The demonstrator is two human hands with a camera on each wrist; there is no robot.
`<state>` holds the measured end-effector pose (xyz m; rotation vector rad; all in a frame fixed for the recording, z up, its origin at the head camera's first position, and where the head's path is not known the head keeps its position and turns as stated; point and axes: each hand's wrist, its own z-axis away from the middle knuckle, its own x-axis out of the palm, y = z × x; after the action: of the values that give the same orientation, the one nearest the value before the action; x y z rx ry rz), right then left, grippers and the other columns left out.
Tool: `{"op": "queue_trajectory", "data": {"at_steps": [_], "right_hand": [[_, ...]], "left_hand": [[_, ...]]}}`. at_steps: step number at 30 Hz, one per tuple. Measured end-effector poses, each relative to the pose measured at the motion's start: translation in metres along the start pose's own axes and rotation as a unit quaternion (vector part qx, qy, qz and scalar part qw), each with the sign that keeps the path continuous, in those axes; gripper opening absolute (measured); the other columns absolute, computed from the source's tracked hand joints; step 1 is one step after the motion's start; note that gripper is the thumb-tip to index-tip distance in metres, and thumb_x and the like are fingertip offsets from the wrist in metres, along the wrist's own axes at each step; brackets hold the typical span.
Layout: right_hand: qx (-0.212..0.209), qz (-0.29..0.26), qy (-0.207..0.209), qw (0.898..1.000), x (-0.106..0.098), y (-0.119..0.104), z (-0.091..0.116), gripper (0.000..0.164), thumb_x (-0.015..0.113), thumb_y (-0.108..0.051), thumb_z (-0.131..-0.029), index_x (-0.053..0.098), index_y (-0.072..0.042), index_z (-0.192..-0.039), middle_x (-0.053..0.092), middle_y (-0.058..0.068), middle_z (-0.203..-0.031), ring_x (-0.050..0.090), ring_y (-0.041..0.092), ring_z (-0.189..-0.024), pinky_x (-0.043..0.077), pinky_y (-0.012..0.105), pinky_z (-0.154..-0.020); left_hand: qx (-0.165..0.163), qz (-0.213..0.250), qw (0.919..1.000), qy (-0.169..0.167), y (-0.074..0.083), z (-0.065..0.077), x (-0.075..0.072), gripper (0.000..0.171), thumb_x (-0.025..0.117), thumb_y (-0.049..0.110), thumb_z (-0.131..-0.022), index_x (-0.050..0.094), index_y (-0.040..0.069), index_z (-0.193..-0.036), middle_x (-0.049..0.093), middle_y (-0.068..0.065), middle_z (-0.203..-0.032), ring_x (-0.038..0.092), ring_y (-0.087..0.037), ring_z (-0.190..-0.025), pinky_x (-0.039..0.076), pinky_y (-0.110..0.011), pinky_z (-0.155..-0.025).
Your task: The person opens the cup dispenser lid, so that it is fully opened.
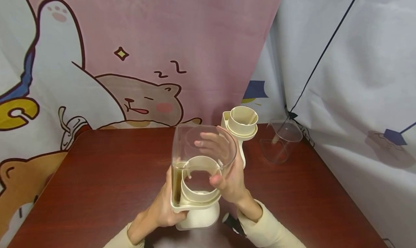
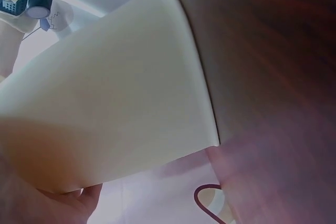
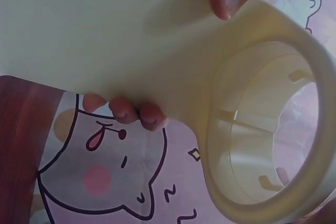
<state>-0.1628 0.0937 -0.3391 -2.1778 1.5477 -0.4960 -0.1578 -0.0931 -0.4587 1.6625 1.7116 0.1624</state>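
Note:
A cream plastic stand (image 1: 198, 219) with a ring-shaped holder is held up in front of me. My left hand (image 1: 165, 204) grips its body from the left; in the right wrist view, fingertips (image 3: 122, 109) wrap the column below the ring. Over the ring sits a clear plastic container (image 1: 176, 143), rounded at one side and flat at the other. My right hand (image 1: 229, 174) holds the container's right side, thumb in front and the other fingers seen through the clear wall. In the left wrist view the stand's broad cream panel (image 2: 115, 87) hides most of the left hand.
A second cream stand (image 1: 243, 127) with a ring stands at the back of the dark red table (image 1: 123, 168). Another clear container (image 1: 281, 146) is at the back right. Printed cloth walls (image 1: 221, 52) enclose the table behind and on the right.

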Motion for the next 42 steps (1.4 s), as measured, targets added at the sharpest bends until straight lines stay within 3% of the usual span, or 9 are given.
{"op": "queue_trajectory", "data": {"at_steps": [2, 6, 9, 14, 22, 27, 33, 38, 42], "right_hand": [[-0.018, 0.005, -0.003, 1.000, 0.001, -0.002, 0.000, 0.097, 0.065, -0.058, -0.088, 0.027, 0.007, -0.149, 0.059, 0.015, -0.136, 0.066, 0.027, -0.117, 0.054, 0.042, -0.096], [-0.068, 0.000, -0.029, 0.997, 0.002, -0.009, -0.002, 0.101, 0.071, -0.056, -0.083, 0.025, 0.003, -0.151, 0.054, 0.016, -0.142, 0.059, 0.028, -0.126, 0.049, 0.039, -0.104], [-0.077, -0.005, -0.044, 0.996, 0.002, -0.013, -0.005, 0.102, 0.073, -0.055, -0.082, 0.024, 0.003, -0.151, 0.052, 0.016, -0.144, 0.057, 0.028, -0.128, 0.046, 0.039, -0.107], [-0.061, -0.004, -0.040, 0.997, 0.003, -0.011, -0.005, 0.099, 0.068, -0.057, -0.085, 0.025, 0.004, -0.150, 0.054, 0.013, -0.143, 0.060, 0.027, -0.124, 0.049, 0.040, -0.105], [-0.028, -0.065, 0.007, 0.997, -0.011, -0.006, -0.009, 0.093, 0.064, -0.059, -0.088, 0.027, -0.003, -0.152, 0.056, 0.018, -0.140, 0.063, 0.032, -0.121, 0.050, 0.047, -0.102], [0.004, -0.163, 0.059, 0.985, -0.028, -0.008, -0.016, 0.091, 0.067, -0.056, -0.088, 0.024, -0.004, -0.150, 0.051, 0.021, -0.143, 0.058, 0.038, -0.126, 0.047, 0.047, -0.105], [-0.033, -0.205, 0.123, 0.970, -0.042, -0.005, -0.022, 0.088, 0.073, -0.042, -0.086, 0.025, -0.006, -0.150, 0.047, 0.025, -0.141, 0.052, 0.042, -0.130, 0.043, 0.051, -0.109], [-0.046, -0.198, 0.173, 0.964, -0.056, -0.012, -0.030, 0.092, 0.081, -0.033, -0.080, 0.028, -0.005, -0.149, 0.047, 0.026, -0.140, 0.050, 0.045, -0.129, 0.041, 0.052, -0.110], [-0.014, -0.152, 0.202, 0.967, -0.056, -0.014, -0.038, 0.092, 0.083, -0.033, -0.076, 0.031, -0.007, -0.148, 0.046, 0.022, -0.141, 0.049, 0.042, -0.131, 0.040, 0.049, -0.112]], "left_hand": [[0.003, -0.005, 1.0000, 0.000, 0.000, 0.001, 0.000, 0.126, 0.071, 0.012, -0.048, 0.004, -0.013, -0.152, 0.054, -0.014, -0.123, 0.053, -0.019, -0.113, 0.038, -0.025, -0.106], [0.026, -0.049, 0.9983, -0.019, 0.001, 0.002, -0.001, 0.090, 0.073, 0.010, -0.052, 0.043, -0.004, -0.136, 0.062, -0.008, -0.113, 0.059, -0.015, -0.101, 0.048, -0.027, -0.094], [0.026, -0.064, 0.9971, -0.031, 0.002, 0.001, -0.001, 0.071, 0.073, 0.010, -0.055, 0.053, 0.005, -0.123, 0.065, -0.004, -0.109, 0.061, -0.013, -0.096, 0.052, -0.032, -0.088], [-0.003, -0.027, 0.9991, -0.033, 0.005, 0.000, 0.000, 0.089, 0.073, 0.010, -0.056, 0.040, 0.001, -0.138, 0.059, -0.006, -0.122, 0.058, -0.017, -0.111, 0.048, -0.036, -0.100], [0.028, 0.031, 0.9991, -0.002, 0.001, -0.005, 0.001, 0.122, 0.070, 0.007, -0.048, 0.005, -0.015, -0.149, 0.047, -0.019, -0.136, 0.051, -0.023, -0.120, 0.038, -0.026, -0.107], [0.020, 0.033, 0.9993, -0.002, 0.001, -0.005, -0.001, 0.124, 0.070, 0.007, -0.047, 0.003, -0.015, -0.150, 0.044, -0.019, -0.142, 0.048, -0.020, -0.129, 0.030, -0.022, -0.113], [0.004, 0.037, 0.9993, 0.003, 0.005, -0.003, -0.004, 0.126, 0.071, 0.009, -0.047, 0.003, -0.013, -0.151, 0.047, -0.014, -0.132, 0.048, -0.017, -0.118, 0.033, -0.021, -0.107], [-0.008, 0.047, 0.9988, -0.010, 0.005, -0.004, -0.002, 0.128, 0.073, 0.007, -0.048, 0.001, -0.010, -0.153, 0.046, -0.012, -0.136, 0.049, -0.017, -0.120, 0.033, -0.022, -0.108], [-0.010, 0.047, 0.9987, -0.016, 0.006, -0.004, -0.003, 0.129, 0.072, 0.005, -0.047, 0.000, -0.009, -0.153, 0.046, -0.011, -0.134, 0.049, -0.018, -0.117, 0.035, -0.023, -0.106]]}}
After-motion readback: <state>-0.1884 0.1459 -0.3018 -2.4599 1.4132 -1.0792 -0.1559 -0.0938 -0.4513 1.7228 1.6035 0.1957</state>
